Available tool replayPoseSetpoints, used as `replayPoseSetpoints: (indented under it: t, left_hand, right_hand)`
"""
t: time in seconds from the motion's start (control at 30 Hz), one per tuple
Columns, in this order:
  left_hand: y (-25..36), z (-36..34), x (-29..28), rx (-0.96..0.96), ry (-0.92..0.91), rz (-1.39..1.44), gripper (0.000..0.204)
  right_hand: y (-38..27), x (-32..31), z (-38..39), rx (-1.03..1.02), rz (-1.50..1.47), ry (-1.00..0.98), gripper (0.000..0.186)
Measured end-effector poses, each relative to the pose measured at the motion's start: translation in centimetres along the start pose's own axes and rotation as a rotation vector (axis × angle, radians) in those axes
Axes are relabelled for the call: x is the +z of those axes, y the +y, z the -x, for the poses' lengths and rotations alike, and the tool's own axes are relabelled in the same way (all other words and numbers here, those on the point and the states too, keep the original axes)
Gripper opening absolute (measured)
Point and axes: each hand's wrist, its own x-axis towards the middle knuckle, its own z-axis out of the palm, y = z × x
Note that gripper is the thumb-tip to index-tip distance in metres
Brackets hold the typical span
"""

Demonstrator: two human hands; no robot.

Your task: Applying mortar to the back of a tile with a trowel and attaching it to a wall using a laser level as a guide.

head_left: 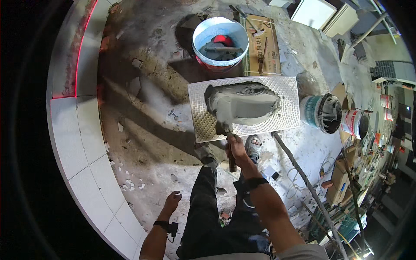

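Note:
My right hand (236,149) is closed around the handle of a trowel (224,125). Its mortar-smeared blade rests at the lower left of a thick patch of grey mortar (253,106). That patch covers the middle of a white tile (199,93), whose upturned face has a raised grid pattern. The tile lies just beyond my feet, its near edge close to my shoes. Low beside my left leg hangs my left hand (173,201), fingers loosely bent and nothing visible in it.
Beyond the tile stands a bucket (199,37) with mortar and a red object inside. A hammer (255,28) lies on a cardboard box (271,47). Two mortar-stained buckets (311,110) are at right, near a long pole (299,171). White tiles (73,134) line the left, crossed by a red laser line.

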Motion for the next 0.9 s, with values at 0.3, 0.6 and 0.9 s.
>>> replayPoseSetpoints:
  t: [0.3, 0.6, 0.9]
  left_hand:
    - [4.8, -1.6, -2.2, 0.150, 0.022, 0.071, 0.040]
    - [4.8, -3.8, -1.3, 0.131, -0.025, -0.070, 0.038]
    - [18.6, -7.4, 3.1, 0.236, 0.050, -0.161, 0.040]
  right_hand:
    - [-9.9, -11.2, -2.2, -0.311, 1.594, 0.283, 0.035]
    - [-5.2, -11.7, 2.0, -0.168, 0.011, -0.126, 0.038]
    - [-11.5, -23.0, 2.2, -0.153, 1.709, 0.167, 0.025]
